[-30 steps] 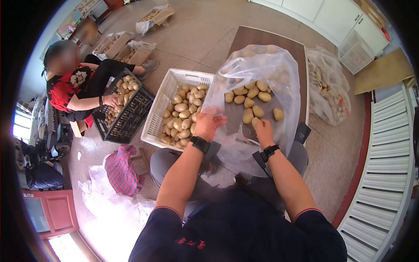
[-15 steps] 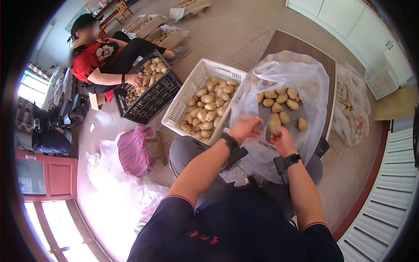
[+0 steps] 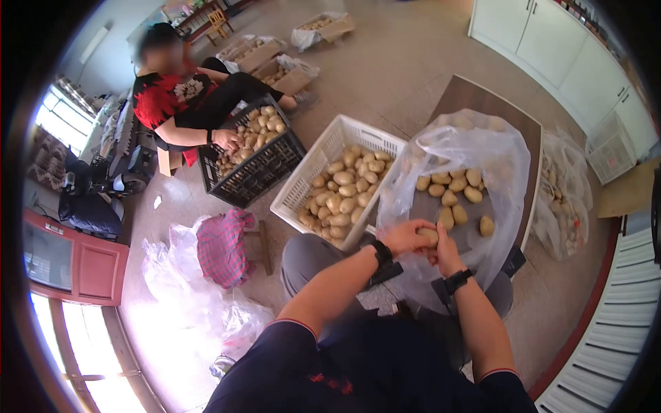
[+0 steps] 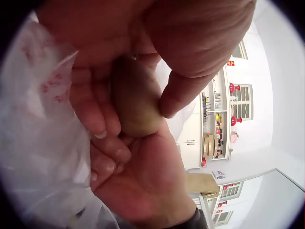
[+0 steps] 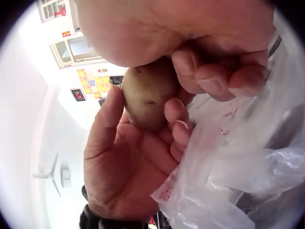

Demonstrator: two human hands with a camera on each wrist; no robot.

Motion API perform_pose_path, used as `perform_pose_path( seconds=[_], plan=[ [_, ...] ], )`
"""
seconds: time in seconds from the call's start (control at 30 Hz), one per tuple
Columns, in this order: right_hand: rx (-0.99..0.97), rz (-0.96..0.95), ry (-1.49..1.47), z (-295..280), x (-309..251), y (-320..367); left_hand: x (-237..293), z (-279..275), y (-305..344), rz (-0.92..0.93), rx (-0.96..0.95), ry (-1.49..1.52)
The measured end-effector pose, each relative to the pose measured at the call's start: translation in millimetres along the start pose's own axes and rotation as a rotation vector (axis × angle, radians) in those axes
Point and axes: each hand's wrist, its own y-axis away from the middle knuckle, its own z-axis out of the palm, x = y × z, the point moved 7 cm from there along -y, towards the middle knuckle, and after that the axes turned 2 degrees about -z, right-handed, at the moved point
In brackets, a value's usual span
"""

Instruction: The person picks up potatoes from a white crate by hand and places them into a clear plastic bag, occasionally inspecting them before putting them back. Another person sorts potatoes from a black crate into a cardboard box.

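Both hands meet at one potato [image 3: 428,236] over the near edge of the clear plastic bag. My left hand [image 3: 405,238] grips it, thumb on one side and fingers on the other, as the left wrist view shows with the potato [image 4: 138,100]. From the other side my right hand [image 3: 449,255] holds the same potato [image 5: 150,95] against its palm, fingers curled. Several potatoes [image 3: 458,184] lie inside the open bag [image 3: 506,155], beyond the hands. The bag's plastic hangs beside both hands in the wrist views.
A white crate [image 3: 289,196] of potatoes stands left of the bag, on the floor. Beyond it, a seated person [image 3: 179,89] reaches into a black crate [image 3: 251,182]. Another filled bag [image 3: 564,199] lies to the right, past the dark tabletop [image 3: 451,96].
My left hand has moved right and closed round the potato that my right hand lifted from the bag. The two hands have come together. The head view has shifted, moving the scene rightward.
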Motion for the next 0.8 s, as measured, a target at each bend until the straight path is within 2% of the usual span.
perform_pose_path(
  seconds=[0.07, 0.13, 0.2, 0.27, 0.4, 0.47, 0.6, 0.7, 0.73, 0.8],
  plan=[
    [-0.02, -0.039, 0.001, -3, -1, -6, 0, -3, -3, 0.026, 0.006, 0.026],
    [0.095, -0.254, 0.215, -17, -10, -19, 1, -6, 0, -0.048, 0.065, 0.141],
    [0.148, -0.292, 0.321, -29, -17, -28, 11, -10, 1, -0.024, 0.092, 0.162],
    [0.378, -0.826, 0.957, -23, -52, -10, 17, -14, 2, -0.019, 0.131, 0.269],
    [0.384, -0.783, 1.013, -23, -59, -6, 35, -24, 5, 0.07, 0.177, 0.33],
    [0.369, -0.754, 1.192, -22, -53, -11, 46, -31, 8, 0.166, 0.191, 0.456],
    [0.348, -0.731, 1.251, -17, -56, -5, 62, -47, 13, 0.253, 0.244, 0.481],
    [0.374, -0.725, 1.315, -15, -56, -2, 67, -71, 18, 0.32, 0.406, 0.565],
    [0.367, -0.726, 1.338, -13, -57, -1, 69, -76, 16, 0.332, 0.4, 0.556],
    [0.371, -0.738, 1.357, -11, -59, 2, 64, -99, 17, 0.375, 0.548, 0.694]
  ],
)
